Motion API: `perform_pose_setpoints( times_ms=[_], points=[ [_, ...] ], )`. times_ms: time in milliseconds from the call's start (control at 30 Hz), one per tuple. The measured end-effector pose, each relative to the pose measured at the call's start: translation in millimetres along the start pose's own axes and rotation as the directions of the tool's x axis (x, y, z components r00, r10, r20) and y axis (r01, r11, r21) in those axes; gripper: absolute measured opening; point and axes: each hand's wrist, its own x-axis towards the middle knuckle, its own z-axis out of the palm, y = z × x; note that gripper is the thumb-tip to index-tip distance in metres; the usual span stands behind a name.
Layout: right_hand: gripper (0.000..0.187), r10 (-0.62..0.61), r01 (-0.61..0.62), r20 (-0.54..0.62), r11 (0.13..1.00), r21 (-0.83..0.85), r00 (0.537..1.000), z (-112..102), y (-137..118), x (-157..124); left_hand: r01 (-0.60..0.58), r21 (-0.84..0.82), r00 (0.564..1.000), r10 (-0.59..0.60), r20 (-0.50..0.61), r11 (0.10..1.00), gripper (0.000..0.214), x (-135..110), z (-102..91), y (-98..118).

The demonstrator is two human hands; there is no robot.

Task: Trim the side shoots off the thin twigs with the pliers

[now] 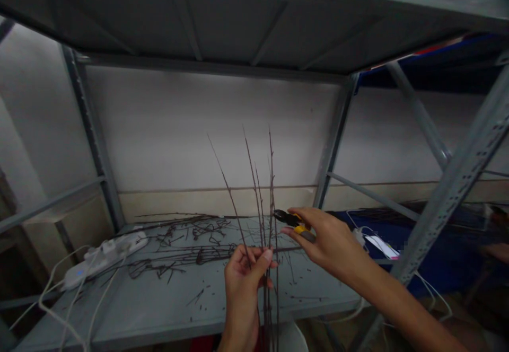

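Before a grey shelf (159,304) rise long thin branches (271,188), pinched by the left hand (247,275) between thumb and fingers. Dark twigs (201,255) lie on the shelf, a white power strip (105,260) at its left. The right hand (324,231) grips yellow-and-black pliers (288,218) close beside the branches.

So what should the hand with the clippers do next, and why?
Maybe nudge the clippers in the right hand a little closer to the twigs: their black tip points at them, and the left hand grips them lower down, which should keep them steady.
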Motion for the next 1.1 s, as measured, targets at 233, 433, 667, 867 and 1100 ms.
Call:
perform_pose_setpoints(
  times_ms=[233, 433, 667, 867, 1100],
  points=[
    [0.033, -0.197, 0.248, 0.158, 0.854, -0.457, 0.968, -25.1, -8.3, 4.3, -0.023, -0.009, 0.999, 0.023, -0.024, 1.000, 0.042, -2.0, 2.3, -2.8],
    [0.045, -0.248, 0.311, 0.188, 0.796, -0.519, 0.950, -24.2, -16.6, 2.9, -0.028, -0.032, 0.998, 0.026, -0.050, 0.999, 0.044, -3.7, 0.3, -3.3],
    [0.044, -0.231, 0.309, 0.209, 0.783, -0.540, 0.950, -7.5, -14.5, -0.4, -0.040, -0.058, 0.998, 0.037, -0.056, 0.997, 0.048, -2.7, -2.5, -3.7],
    [0.010, -0.116, 0.196, 0.233, 0.913, -0.359, 0.966, 12.9, -5.5, -2.9, -0.025, -0.059, 0.996, 0.019, -0.088, 0.998, 0.050, -3.7, -0.9, 3.2],
    [0.031, 0.256, -0.274, 0.101, 0.846, 0.457, 0.961, 5.5, -12.0, 15.2, -0.005, -0.065, 0.993, -0.003, -0.121, 0.998, 0.058, 5.2, -7.6, -1.0]
  ],
)
